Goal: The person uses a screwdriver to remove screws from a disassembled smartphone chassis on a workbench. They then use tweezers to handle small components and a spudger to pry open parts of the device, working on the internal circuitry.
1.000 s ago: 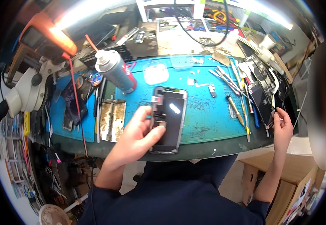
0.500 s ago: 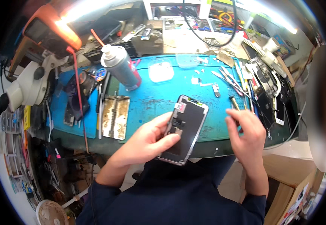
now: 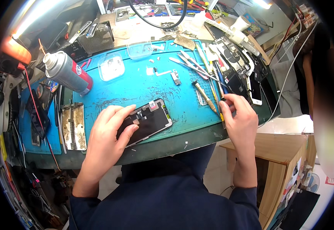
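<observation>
My left hand (image 3: 111,124) holds a phone screen assembly (image 3: 151,122) by its left end, thumb on its dark back and fingers along the far edge. The assembly lies face down, low over or on the blue work mat (image 3: 117,90) near its front edge; I cannot tell if it touches. Small flex cables show beside the thumb. My right hand (image 3: 241,115) is at the mat's right side, thumb and forefinger pinched at a slim screwdriver-like tool (image 3: 222,118) with yellow and dark parts. Beside it lies a screwdriver with a tan handle (image 3: 206,96).
A spray can (image 3: 70,73) stands at the left, next to a clear plastic box (image 3: 111,67) of small parts. Tweezers (image 3: 193,63) and other tools lie at the right. A metal fixture (image 3: 74,126) sits left of my hand. Small parts (image 3: 175,77) are on the mat.
The screen assembly has been lowered toward the mat and turned, its long side now more sideways. My right hand has moved to the tools and pinches one. The view has shifted right.
</observation>
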A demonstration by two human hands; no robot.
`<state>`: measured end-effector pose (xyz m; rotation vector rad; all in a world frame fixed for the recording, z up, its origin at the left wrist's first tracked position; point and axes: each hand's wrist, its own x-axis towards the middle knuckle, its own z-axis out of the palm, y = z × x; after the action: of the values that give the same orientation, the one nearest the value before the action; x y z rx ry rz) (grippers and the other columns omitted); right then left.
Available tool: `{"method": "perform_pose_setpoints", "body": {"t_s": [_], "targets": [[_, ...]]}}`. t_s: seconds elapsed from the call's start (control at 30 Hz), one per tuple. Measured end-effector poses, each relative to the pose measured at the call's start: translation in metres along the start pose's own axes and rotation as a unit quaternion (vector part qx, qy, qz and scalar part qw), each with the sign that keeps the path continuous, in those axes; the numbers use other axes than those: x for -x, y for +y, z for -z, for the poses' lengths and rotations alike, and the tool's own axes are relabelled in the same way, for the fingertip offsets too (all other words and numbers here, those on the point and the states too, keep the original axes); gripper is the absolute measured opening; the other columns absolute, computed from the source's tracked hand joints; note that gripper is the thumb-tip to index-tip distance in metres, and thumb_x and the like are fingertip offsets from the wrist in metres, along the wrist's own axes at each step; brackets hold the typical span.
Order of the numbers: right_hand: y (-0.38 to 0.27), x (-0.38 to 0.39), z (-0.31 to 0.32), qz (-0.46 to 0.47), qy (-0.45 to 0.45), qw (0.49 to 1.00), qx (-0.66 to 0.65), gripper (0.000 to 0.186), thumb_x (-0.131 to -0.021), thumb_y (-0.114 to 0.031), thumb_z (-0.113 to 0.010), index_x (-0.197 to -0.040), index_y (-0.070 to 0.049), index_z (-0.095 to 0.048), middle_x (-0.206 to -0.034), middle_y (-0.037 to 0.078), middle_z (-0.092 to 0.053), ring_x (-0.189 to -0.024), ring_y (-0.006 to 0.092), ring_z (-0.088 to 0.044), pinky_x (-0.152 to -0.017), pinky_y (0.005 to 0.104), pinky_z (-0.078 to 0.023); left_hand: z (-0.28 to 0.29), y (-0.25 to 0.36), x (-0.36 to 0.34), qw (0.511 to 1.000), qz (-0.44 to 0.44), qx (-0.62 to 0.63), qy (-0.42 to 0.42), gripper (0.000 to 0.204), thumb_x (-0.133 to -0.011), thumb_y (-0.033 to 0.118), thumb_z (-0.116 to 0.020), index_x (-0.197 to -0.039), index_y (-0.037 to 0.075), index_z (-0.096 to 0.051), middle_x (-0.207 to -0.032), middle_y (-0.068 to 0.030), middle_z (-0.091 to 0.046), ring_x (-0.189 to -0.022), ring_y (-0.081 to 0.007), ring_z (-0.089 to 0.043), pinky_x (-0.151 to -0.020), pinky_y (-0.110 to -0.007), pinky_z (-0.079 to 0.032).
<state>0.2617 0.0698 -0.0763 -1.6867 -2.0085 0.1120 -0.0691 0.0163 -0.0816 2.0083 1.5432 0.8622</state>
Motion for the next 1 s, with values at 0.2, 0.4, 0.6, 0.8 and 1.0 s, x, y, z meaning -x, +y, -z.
{"method": "perform_pose_setpoints", "body": {"t_s": [0.2,0.4,0.6,0.8,1.0], "targets": [[-0.01,-0.016,-0.007,0.086,-0.033,0.99,0.104,0.02,-0.093,-0.007,-0.073,-0.112,-0.009,-0.068,-0.096,0.009,-0.068,-0.09,0.0304,-0.07,-0.076,0.0422,-0.057,0.005,0.002,0.019,0.996,-0.022,-0.076,-0.039,0.078,-0.074,0.015,-0.091,-0.145,0.004,-0.061,-0.147,-0.0149,-0.057,-0.134,-0.0381,-0.051,-0.112,-0.047,-0.041],[-0.006,-0.025,0.034,0.008,-0.13,0.984,-0.119,0.019,-0.096,0.005,-0.06,-0.109,-0.001,-0.073,-0.099,0.009,-0.069,-0.074,0.0157,-0.062,-0.066,0.0295,-0.047,0.005,-0.005,0.035,0.996,-0.042,-0.07,-0.031,0.073,-0.076,0.016,-0.091,-0.142,0.005,-0.064,-0.148,-0.0141,-0.058,-0.134,-0.0383,-0.052,-0.114,-0.049,-0.04],[-0.019,0.022,0.01,-0.084,-0.153,0.779,-0.602,0.033,-0.093,0.004,-0.067,-0.125,-0.001,-0.062,-0.117,0.011,-0.059,-0.093,0.0148,-0.067,-0.067,0.023,-0.055,-0.001,-0.003,0.033,0.993,-0.068,-0.097,-0.022,0.071,-0.074,0.021,-0.092,-0.138,0.007,-0.065,-0.144,-0.0108,-0.059,-0.126,-0.0334,-0.055,-0.106,-0.046,-0.042],[-0.066,0.039,-0.039,0.214,-0.095,0.917,-0.324,0.025,-0.088,-0.008,-0.085,-0.108,-0.003,-0.072,-0.093,0.01,-0.066,-0.076,0.0218,-0.065,-0.065,0.0312,-0.053,-0.006,-0.003,0.033,0.996,-0.049,-0.079,-0.005,0.081,-0.075,0.034,-0.093,-0.143,0.003,-0.062,-0.143,-0.0142,-0.061,-0.125,-0.0359,-0.055,-0.107,-0.048,-0.043],[-0.085,0.043,-0.054,0.194,-0.046,0.924,-0.328,0.03,-0.086,-0.003,-0.087,-0.112,0.001,-0.072,-0.093,0.013,-0.073,-0.077,0.0247,-0.071,-0.063,0.0327,-0.057,-0.006,0.002,0.012,0.994,-0.074,-0.081,0.016,0.076,-0.079,0.03,-0.09,-0.144,0.003,-0.062,-0.142,-0.0139,-0.063,-0.122,-0.0354,-0.056,-0.105,-0.047,-0.045]]}}
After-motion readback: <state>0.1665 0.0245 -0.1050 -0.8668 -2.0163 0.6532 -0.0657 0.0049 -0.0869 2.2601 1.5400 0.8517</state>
